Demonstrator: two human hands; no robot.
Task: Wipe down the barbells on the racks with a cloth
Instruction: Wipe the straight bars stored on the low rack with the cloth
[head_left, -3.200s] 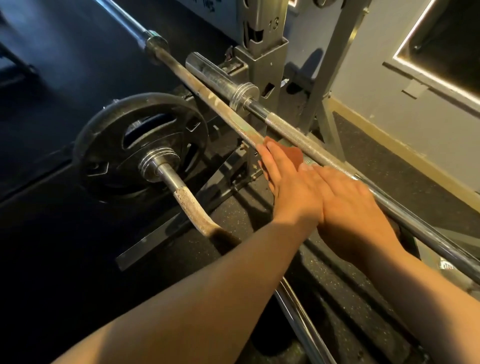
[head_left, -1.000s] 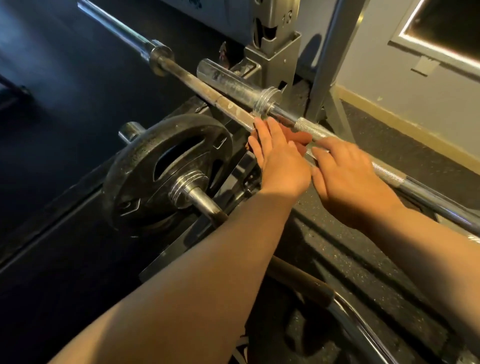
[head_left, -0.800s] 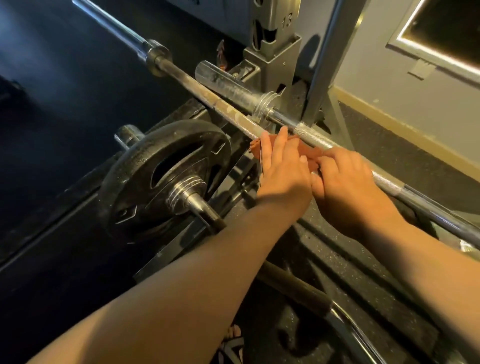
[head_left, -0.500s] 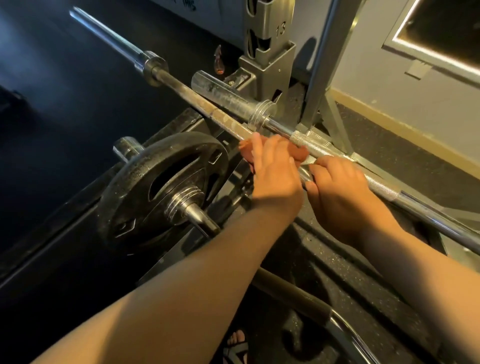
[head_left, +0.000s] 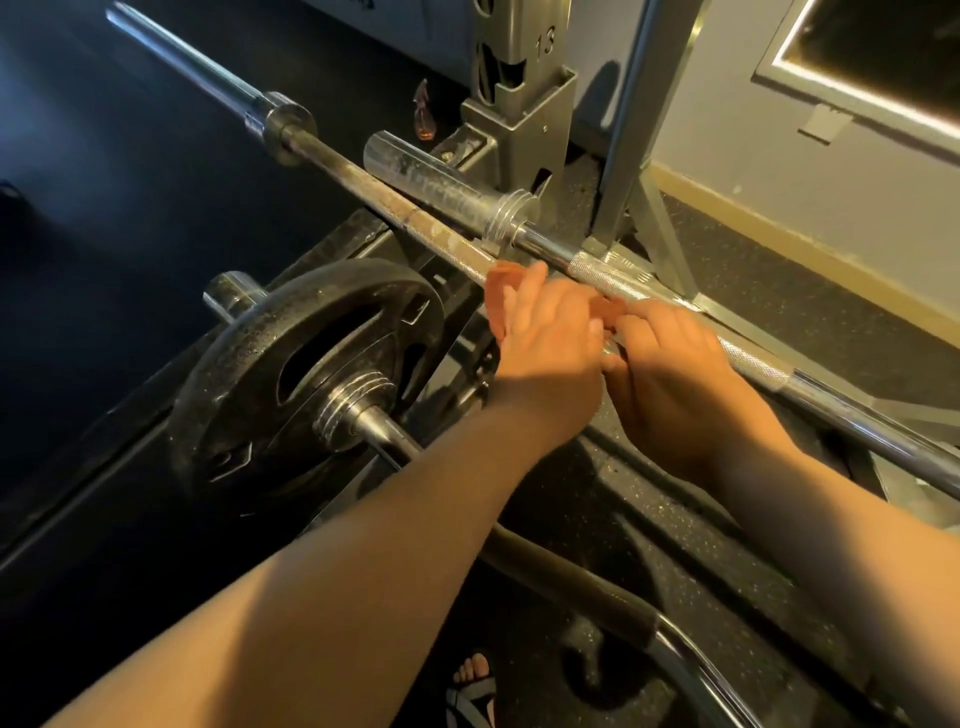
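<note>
Both hands have slid up the bar toward its collar since the first frame, and over the last half second they barely shifted – the right fingers just curled tighter. cloth (head_left: 500, 299), orange, sits on the near barbell (head_left: 395, 208) under the left hand (head_left: 550, 358); one edge pokes out left of the fingertips, another scrap shows between the two hands. Left fingers (head_left: 536, 280) are loosely bent over the cloth and hold it against the shaft, though motion blur hides how far they wrap round. Right hand (head_left: 675, 379) is just beside the left, its fingers (head_left: 641, 325) curled with the tips at the cloth's trailing scrap; can't tell whether they pinch cloth or grip the bar under it. Progress, my read: mid-shaft on the first bar. Beyond the fingertips the shaft up to the collar (head_left: 288, 127) looks rust-blotched and not yet wiped. The far barbell (head_left: 618, 283), touching nothing but passing just past the right fingertips, looks untouched. Same for the curl bar (head_left: 576, 587) below the wrists, carrying the weight plate (head_left: 291, 364) left of the left hand – so most of the job is left. Rack upright (head_left: 519, 114) stands well beyond the fingers.
</note>
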